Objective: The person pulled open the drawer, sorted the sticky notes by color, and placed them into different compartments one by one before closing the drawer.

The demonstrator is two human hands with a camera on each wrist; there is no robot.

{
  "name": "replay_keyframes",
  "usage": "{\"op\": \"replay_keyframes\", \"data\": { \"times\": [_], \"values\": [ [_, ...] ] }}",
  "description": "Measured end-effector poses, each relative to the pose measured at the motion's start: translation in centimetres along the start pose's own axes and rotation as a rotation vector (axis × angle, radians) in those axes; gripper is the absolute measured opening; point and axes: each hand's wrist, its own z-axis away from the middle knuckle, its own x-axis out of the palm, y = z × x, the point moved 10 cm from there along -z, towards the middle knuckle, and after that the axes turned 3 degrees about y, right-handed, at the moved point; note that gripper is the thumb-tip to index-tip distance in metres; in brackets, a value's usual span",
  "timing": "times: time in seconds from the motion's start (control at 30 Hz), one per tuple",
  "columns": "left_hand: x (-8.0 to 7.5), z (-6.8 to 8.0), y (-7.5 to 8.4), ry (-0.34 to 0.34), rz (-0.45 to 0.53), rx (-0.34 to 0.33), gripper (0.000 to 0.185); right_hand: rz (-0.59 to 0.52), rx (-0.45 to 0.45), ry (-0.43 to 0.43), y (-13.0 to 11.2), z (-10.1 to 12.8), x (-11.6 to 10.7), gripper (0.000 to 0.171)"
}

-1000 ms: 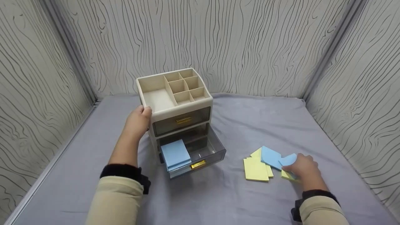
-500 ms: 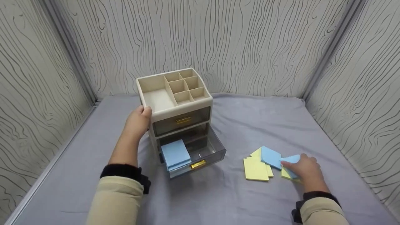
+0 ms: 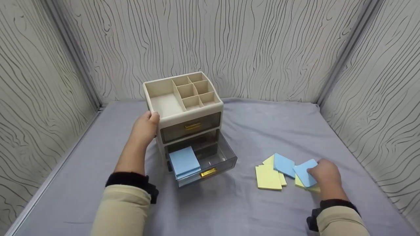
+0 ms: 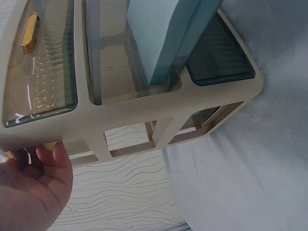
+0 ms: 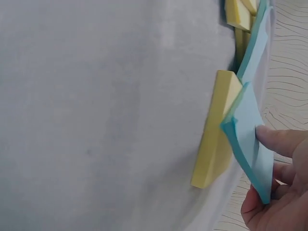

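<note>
A cream desktop organizer [image 3: 190, 113] stands left of centre, its lower smoky clear drawer [image 3: 226, 162] pulled out. Blue sticky note pads [image 3: 184, 160] lie in the left part of that drawer. My left hand [image 3: 144, 129] grips the organizer's left front edge, fingers curled round its side frame, as the left wrist view also shows. At the right my right hand [image 3: 326, 177] pinches a blue sticky note pad [image 3: 305, 173] between thumb and fingers, tilted over a yellow pad [image 5: 216, 134]. Just left of it lies another blue pad [image 3: 284, 165], partly on yellow pads [image 3: 269, 177].
The organizer's top tray [image 3: 167, 103] is divided into several compartments. An upper drawer [image 3: 193, 127] with a gold handle is closed. A grey cloth [image 3: 256, 213] covers the table, and wood-grain panels [image 3: 262, 49] stand behind and at both sides.
The blue pad at my right hand has turned from bent and half hidden to flat, facing up within the pinch. My right hand has shifted slightly right. The left hand stays put.
</note>
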Motion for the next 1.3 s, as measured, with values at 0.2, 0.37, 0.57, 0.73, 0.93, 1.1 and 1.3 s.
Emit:
{"op": "replay_keyframes", "data": {
  "times": [0.2,0.37,0.57,0.73,0.93,1.1,1.3],
  "values": [
    [0.1,-0.1,-0.2,0.000,0.017,-0.012,0.033,0.004,0.007,-0.045,-0.5,0.2,-0.3,0.054],
    [0.1,-0.2,-0.2,-0.003,0.018,-0.004,0.037,0.022,0.002,-0.083,-0.7,0.5,-0.4,0.053],
    [0.1,-0.1,-0.1,-0.004,0.020,0.005,0.039,-0.007,-0.034,-0.095,-1.7,0.9,-1.0,0.050],
    [0.0,0.0,0.0,-0.007,0.034,-0.001,0.040,-0.010,-0.081,-0.048,-3.6,1.1,-2.3,0.049],
    [-0.1,0.1,0.2,0.017,0.028,0.018,0.028,-0.071,-0.130,0.019,-6.1,1.6,-3.5,0.036],
    [-0.2,0.1,0.2,0.028,0.028,0.021,0.024,-0.155,-0.155,0.032,-8.5,2.2,-3.7,0.030],
    [-0.1,0.0,0.0,0.025,0.028,0.012,0.025,-0.222,-0.195,0.010,-11.8,3.3,-3.5,0.032]
  ]
}}
